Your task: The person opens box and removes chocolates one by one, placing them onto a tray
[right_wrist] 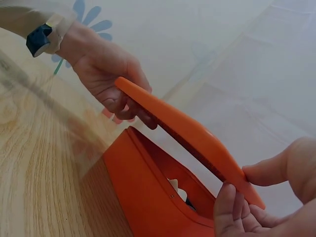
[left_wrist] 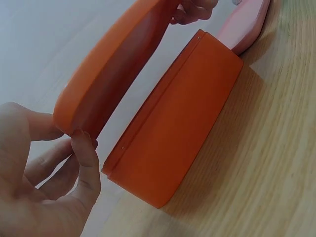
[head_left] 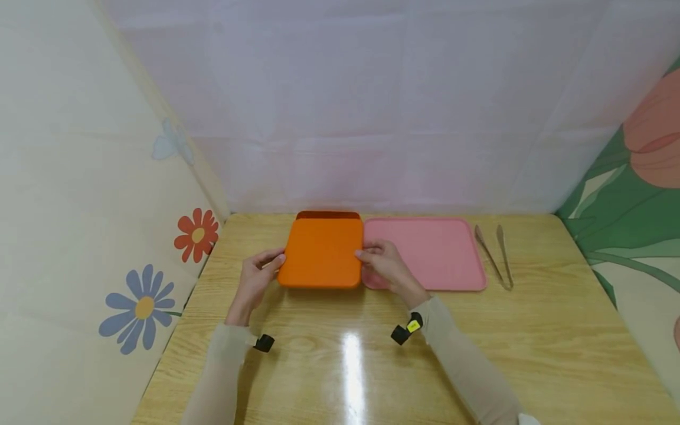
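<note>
So the left hand has the left side of a smooth, flat orange lid with rounded corners pinched between thumb and fingers, and the right hand pinches the right side. It's up over a matching deep orange box, clear of the rim, near the tabletop's far edge, left of centre. Something pale is inside, mostly hidden. Right of that, along the far edge: a pink rectangular tray, then spread metal tongs.
</note>
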Motion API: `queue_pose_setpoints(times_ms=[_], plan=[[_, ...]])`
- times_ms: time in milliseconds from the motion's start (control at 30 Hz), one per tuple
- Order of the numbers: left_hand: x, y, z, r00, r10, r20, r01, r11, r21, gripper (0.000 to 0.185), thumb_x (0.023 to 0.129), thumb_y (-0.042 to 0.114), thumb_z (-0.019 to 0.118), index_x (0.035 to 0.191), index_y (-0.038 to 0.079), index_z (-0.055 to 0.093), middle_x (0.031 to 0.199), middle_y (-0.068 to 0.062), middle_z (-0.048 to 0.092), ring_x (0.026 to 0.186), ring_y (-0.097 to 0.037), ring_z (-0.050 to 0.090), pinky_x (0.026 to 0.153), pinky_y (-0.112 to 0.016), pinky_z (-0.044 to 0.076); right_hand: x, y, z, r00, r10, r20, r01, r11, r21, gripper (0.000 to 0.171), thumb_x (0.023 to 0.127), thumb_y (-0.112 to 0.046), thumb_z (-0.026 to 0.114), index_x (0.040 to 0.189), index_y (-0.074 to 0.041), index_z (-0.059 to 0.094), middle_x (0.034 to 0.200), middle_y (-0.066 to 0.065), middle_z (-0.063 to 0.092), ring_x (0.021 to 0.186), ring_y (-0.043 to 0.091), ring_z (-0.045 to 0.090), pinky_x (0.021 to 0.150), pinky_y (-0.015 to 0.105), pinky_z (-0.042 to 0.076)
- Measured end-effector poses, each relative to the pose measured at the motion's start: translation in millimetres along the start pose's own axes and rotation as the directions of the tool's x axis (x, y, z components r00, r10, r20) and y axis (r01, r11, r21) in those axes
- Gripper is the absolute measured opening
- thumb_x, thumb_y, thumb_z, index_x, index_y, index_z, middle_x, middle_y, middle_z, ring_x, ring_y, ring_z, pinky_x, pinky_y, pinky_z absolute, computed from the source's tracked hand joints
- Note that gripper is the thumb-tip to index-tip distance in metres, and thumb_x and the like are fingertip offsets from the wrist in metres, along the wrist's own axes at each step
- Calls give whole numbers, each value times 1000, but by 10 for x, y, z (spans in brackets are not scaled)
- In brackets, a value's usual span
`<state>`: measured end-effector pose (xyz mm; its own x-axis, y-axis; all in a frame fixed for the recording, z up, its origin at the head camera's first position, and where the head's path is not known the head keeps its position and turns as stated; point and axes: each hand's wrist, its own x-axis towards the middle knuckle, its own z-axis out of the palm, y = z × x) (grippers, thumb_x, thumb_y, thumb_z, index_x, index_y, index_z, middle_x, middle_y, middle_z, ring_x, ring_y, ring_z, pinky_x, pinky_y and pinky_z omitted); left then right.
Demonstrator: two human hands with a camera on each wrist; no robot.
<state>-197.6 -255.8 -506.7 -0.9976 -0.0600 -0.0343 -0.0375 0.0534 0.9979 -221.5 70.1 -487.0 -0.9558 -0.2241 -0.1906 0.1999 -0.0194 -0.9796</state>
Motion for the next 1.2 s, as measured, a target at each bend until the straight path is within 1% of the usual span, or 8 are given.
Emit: queue_pose_setpoints(times_ms=[133, 333, 567, 667, 767, 900, 1033, 1200], plan=[[-53, 16, 4, 1000, -3, 17, 4, 999, -46, 45, 106, 15, 68, 143, -10, 61, 118, 6, 72, 104, -6, 73, 88, -24, 63, -40, 2, -6, 1000, -18, 6, 18, 1000, 10, 43, 102, -8, 71, 138, 12, 57, 112, 13, 71, 90, 13, 68, 93, 41, 61], [-121, 58, -11, 998, -38, 43, 42, 995, -95, 50, 107, 21, 67, 148, -6, 57, 119, 10, 73, 105, -6, 72, 86, -25, 64, -106, -5, -2, 999, -27, 33, 27, 999, 17, 43, 103, -9, 70, 139, 10, 56, 111, 11, 68, 93, 15, 66, 87, 34, 59], [-153, 67, -44, 993, -82, 80, 87, 994, -60, 54, 110, 30, 63, 151, -3, 55, 117, 11, 73, 100, -10, 74, 84, -28, 64, -210, -27, -9, 997, 40, 63, -43, 998, 44, 44, 104, -13, 70, 143, 2, 56, 116, 10, 66, 90, 16, 65, 86, 37, 61], [-183, 76, -39, 992, -101, 69, 104, 994, -31, 54, 110, 32, 62, 150, -3, 56, 116, 12, 74, 97, -10, 75, 82, -29, 65, -252, -9, -9, 996, 51, 69, -55, 997, 59, 45, 104, -14, 71, 142, 2, 55, 116, 9, 65, 87, 14, 65, 86, 36, 62], [-231, 85, -40, 989, -130, 75, 130, 991, -3, 57, 110, 34, 62, 152, -4, 55, 114, 12, 74, 95, -10, 75, 81, -28, 64, -307, 12, 1, 997, 52, 64, -56, 996, 64, 44, 103, -12, 71, 141, 3, 55, 112, 7, 65, 84, 13, 65, 83, 32, 61], [-274, 94, -42, 984, -158, 79, 159, 987, -6, 60, 110, 35, 62, 153, -5, 53, 112, 12, 73, 93, -9, 75, 81, -28, 64, -371, 35, 12, 997, 39, 64, -44, 996, 81, 43, 103, -9, 71, 140, 6, 55, 108, 6, 64, 85, 12, 66, 79, 27, 61], [-295, 121, -46, 986, -152, 61, 153, 988, -10, 58, 110, 34, 62, 151, -6, 54, 110, 11, 74, 90, -9, 75, 77, -28, 64, -401, 51, 23, 997, 10, 75, -17, 995, 93, 44, 102, -7, 71, 140, 8, 54, 110, 7, 65, 90, 12, 67, 77, 24, 61], [-328, 142, -64, 987, -149, 68, 148, 989, 14, 57, 110, 34, 61, 149, -6, 56, 109, 9, 74, 88, -10, 75, 76, -29, 65, -432, 62, 27, 997, -8, 81, 1, 996, 90, 44, 101, -4, 70, 141, 8, 54, 110, 7, 64, 90, 14, 67, 78, 26, 60]])
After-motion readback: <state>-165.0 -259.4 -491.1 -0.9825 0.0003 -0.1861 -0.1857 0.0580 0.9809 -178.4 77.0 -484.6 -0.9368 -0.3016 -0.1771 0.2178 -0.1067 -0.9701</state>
